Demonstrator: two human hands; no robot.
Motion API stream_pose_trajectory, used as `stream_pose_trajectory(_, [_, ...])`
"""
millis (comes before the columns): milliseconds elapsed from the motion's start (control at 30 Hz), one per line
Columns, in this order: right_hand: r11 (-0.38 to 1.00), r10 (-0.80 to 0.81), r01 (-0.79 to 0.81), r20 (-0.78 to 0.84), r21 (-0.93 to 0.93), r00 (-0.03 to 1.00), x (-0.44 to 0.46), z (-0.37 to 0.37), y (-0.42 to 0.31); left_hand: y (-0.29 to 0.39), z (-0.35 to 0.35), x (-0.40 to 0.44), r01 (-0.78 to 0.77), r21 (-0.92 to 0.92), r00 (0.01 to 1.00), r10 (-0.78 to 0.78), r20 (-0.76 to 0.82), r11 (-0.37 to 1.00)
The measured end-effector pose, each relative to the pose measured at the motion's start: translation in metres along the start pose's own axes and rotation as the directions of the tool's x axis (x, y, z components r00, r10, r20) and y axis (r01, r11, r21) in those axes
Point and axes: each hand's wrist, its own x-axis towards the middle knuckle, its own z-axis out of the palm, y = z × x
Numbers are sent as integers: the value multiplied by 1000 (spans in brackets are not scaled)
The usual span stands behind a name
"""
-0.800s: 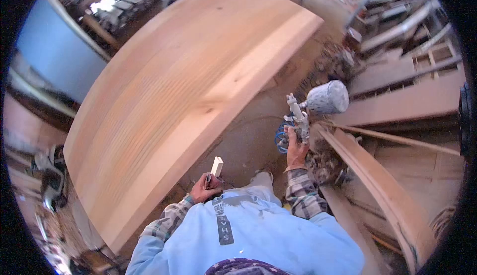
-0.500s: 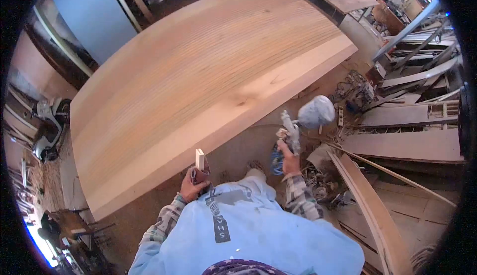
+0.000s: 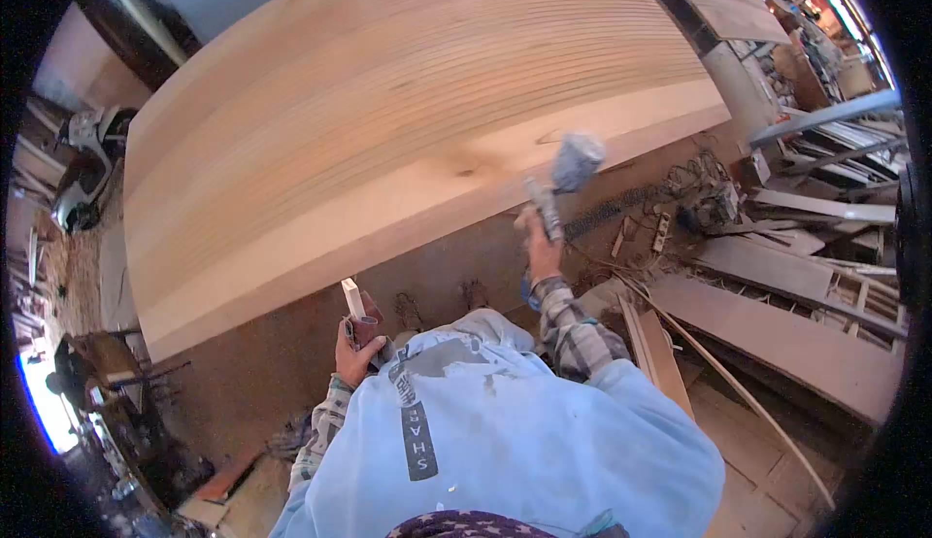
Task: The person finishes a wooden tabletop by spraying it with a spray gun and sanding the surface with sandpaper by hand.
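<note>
A: so what changed?
B: right hand (image 3: pixel 544 254), fingers wrapped round the spray gun (image 3: pixel 546 210), has brought its cup (image 3: pixel 580 159) over the wooden panel's (image 3: pixel 427 101) near edge (in view anyway), so probably closer. Left hand (image 3: pixel 354 355) grips a wood block (image 3: pixel 352 299).

Shirt (image 3: pixel 553 412): is carrying a dark strip (image 3: pixel 414 431) on its front.
Strip letters: are reading "SHAR", pale capitals running up from the lower end.
Marks above: are looking too unclear to read.
</note>
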Motion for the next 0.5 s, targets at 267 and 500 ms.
stream_pose_trajectory(267, [980, -189, 167, -253, -105, 949, 22, -6, 15, -79, -53, -54, 15, -221, 955, -80, -286, 975])
stream_pose_trajectory(500, [919, -344, 375, 215, -122, 914, -170, 109, 102, -224, -172, -163, -31, -286, 871, -114, -477, 958])
